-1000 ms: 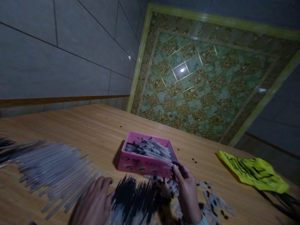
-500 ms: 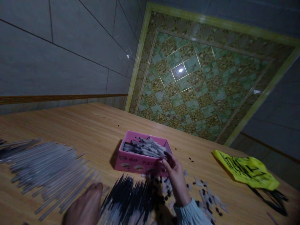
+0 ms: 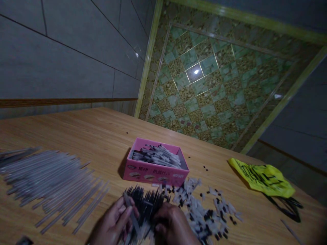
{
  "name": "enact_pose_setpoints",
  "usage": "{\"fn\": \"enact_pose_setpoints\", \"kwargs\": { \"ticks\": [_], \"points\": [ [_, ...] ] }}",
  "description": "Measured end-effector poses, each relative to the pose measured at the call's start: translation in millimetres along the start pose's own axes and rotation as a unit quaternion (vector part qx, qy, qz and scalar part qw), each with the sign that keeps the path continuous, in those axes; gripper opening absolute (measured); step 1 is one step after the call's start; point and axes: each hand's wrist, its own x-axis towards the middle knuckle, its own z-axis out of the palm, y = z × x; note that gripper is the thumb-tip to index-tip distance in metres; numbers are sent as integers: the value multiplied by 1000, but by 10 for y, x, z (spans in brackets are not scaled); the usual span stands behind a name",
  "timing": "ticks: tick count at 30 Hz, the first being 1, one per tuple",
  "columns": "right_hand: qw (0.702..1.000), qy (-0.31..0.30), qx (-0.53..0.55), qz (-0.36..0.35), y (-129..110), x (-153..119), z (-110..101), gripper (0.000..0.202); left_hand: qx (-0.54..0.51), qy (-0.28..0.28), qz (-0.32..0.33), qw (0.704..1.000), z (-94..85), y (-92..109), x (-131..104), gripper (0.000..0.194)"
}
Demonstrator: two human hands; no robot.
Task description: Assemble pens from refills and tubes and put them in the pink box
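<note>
My left hand (image 3: 116, 219) is closed on a translucent pen barrel (image 3: 133, 214), held at a slant in front of me between thumb and fingers. Close beside it, my right hand (image 3: 173, 223) reaches into a heap of thin, dark pen refills (image 3: 146, 202). Its fingers are curled, and their tips and whatever they pinch are hidden. Many clear pen barrels (image 3: 56, 180) lie side by side to the left. Behind the refills stands an open pink box (image 3: 155, 174) full of pale pens with dark ends (image 3: 159, 156).
Whitish caps and small black plugs (image 3: 201, 211) are scattered right of my right hand. A yellow bag with black print (image 3: 263, 177) and dark straps lies farther right on the wooden table (image 3: 97, 132). Tiled walls (image 3: 84, 68) rise behind the table.
My right hand has come back from the box's front right corner down to the refills. My left hand has moved right from the barrels and now holds one up.
</note>
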Motion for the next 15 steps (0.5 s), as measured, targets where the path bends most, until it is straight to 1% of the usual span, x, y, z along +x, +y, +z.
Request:
{"fn": "enact_pose_setpoints", "kwargs": {
  "ticks": [2,5,8,10,12,15],
  "points": [
    [1000,-17,-19,1,-12,-14,-14,31,-44,1,-33,998,-16,-45,38,36],
    [996,-23,-72,37,35,-63,-75,27,-107,20,-79,991,-71,-77,97,39],
    [992,-51,-97,61,107,-120,-146,24,-139,19,-117,983,-101,-87,119,38],
    [991,-66,-98,64,127,-144,-168,26,-152,11,-134,979,-101,-93,116,38],
    [990,-64,-111,64,115,-149,-161,29,-160,1,-143,977,-97,-97,108,39],
    [987,-69,-130,60,82,-132,-110,23,-165,-8,-148,975,-94,-95,101,39]
  ]
}}
